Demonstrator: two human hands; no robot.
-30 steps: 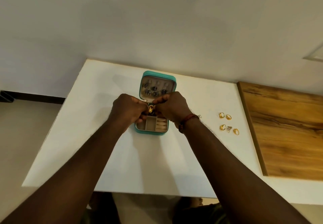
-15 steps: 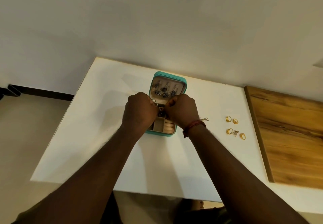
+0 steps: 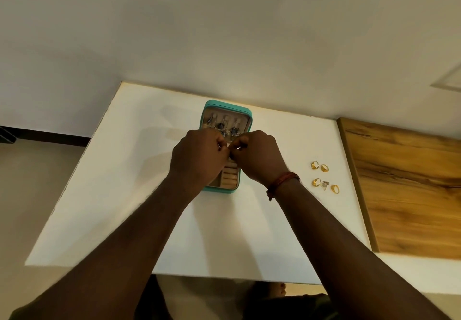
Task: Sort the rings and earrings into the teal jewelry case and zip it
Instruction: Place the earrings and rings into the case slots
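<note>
I am watching the left hand (image 3: 197, 156) and the right hand (image 3: 259, 156) meeting knuckle to knuckle, both with fingers curled in tight and the fingertips (image 3: 230, 148) pressing together between them. A small pale glint is showing at that meeting point, but the knuckles are hiding it and I cannot tell what is being pinched, or by which hand. A red thread bracelet (image 3: 282, 182) is sitting on the right wrist.

The hands are hovering directly over the middle of the teal jewelry case (image 3: 250, 120), which is lying open and flat on the white table (image 3: 124, 195). They are covering the hinge area and part of the base. Beyond the knuckles, the lid panel is facing up with dark-stoned earrings (image 3: 220, 126) hanging on it in a row. On my side of the hands, the beige ring rolls (image 3: 228, 178) of the base are peeking out beside a plain compartment.

Well off to the right of the case, four gold rings (image 3: 315, 165) are lying loose on the table in a small cluster, with one silver piece (image 3: 324, 184) sitting among the nearer ones. Past them, a wooden surface (image 3: 411, 195) is adjoining the table's right edge.
</note>
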